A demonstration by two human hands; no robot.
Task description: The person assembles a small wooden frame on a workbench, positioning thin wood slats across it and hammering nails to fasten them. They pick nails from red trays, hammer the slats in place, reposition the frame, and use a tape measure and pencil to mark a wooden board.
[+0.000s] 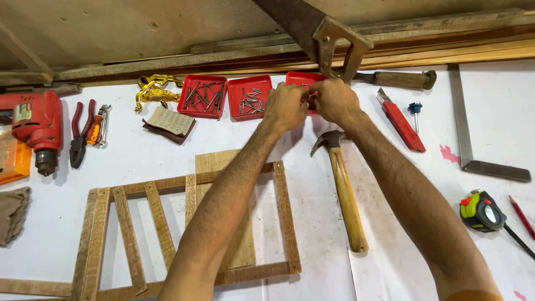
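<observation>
Both my hands reach to the far side of the white bench, over the rightmost of three red trays (296, 78). My left hand (285, 106) and my right hand (333, 99) meet with fingertips pinched together; whatever small piece they pinch is hidden by the fingers. The middle red tray (249, 97) and the left red tray (203, 96) hold several nails and screws. A wooden slat frame (134, 223) lies under my left forearm. A claw hammer (343, 187) with a wooden handle lies between my arms.
A hand saw (329, 39) leans over the back. A red utility knife (402, 124), steel square (465, 128), tape measure (482, 212) and pencil (521, 216) lie right. At left sit a red drill (36, 125), pliers (81, 134), gold handles (153, 92), sandpaper (170, 122) and a cloth (12, 212).
</observation>
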